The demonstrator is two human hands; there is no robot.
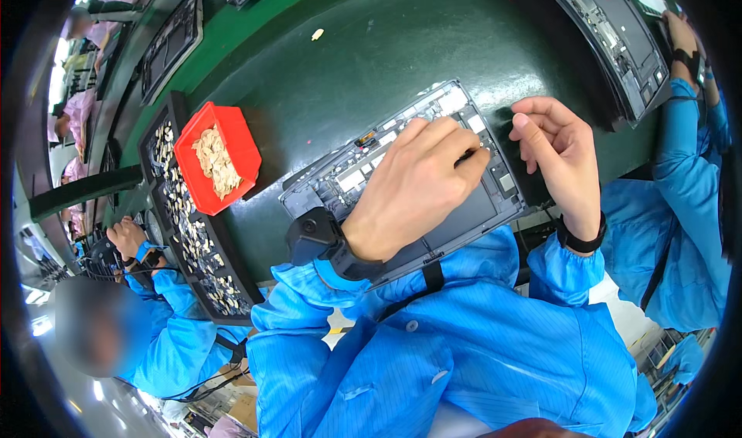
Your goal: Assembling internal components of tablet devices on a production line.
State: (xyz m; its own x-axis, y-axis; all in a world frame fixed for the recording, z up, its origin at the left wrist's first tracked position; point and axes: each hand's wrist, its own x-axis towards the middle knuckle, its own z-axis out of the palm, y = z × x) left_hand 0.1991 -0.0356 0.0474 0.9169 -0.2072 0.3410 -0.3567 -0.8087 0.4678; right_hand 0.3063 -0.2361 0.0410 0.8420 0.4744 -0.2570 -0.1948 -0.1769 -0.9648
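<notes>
A grey laptop body with its inner boards exposed lies slanted on the bench in front of me. Over its middle is my left hand, fingers bent down and drawn together; anything at their tips is hidden behind the hand. Just past the laptop's right edge, my right hand is raised, with thumb and forefinger close together in a pinch. A small dark spot shows there, too little to name. Near the left hand, a small orange-and-black part sits on the laptop's upper side.
A red bin holding pale small pieces stands at left, beside a black tray of scattered small pieces. A yellow scrap lies on the green bench. Another laptop body is at upper right. Blue-sleeved people work on both sides.
</notes>
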